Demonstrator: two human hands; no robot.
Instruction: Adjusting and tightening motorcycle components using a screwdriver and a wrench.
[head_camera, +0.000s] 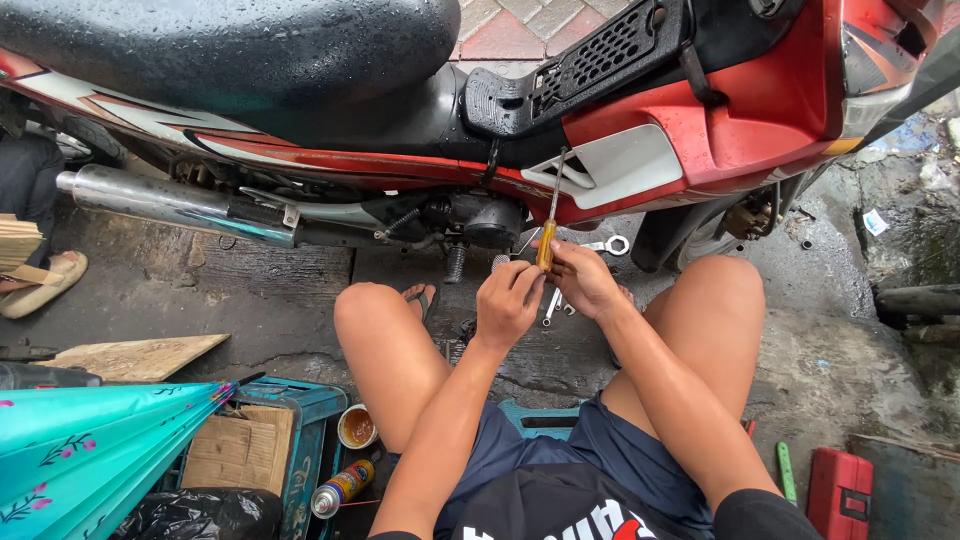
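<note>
Between the raised knees, the left hand (508, 300) and right hand (583, 280) meet, fingers of both pinched narrowly around the yellow handle of a screwdriver (549, 225). Its thin shaft rises to the red motorcycle fairing (740, 120) beyond. The tool looks light and rigid; wet surroundings suggest a slick handle, best gripped at the thick yellow part.

I hold a screwdriver (549, 225) upright in front of me, between my knees. Its handle is amber-yellow, its thin metal shaft points up, the tip touching the white panel of the red motorbike (740, 120), which stands side-on, wet, with a black seat.
</note>
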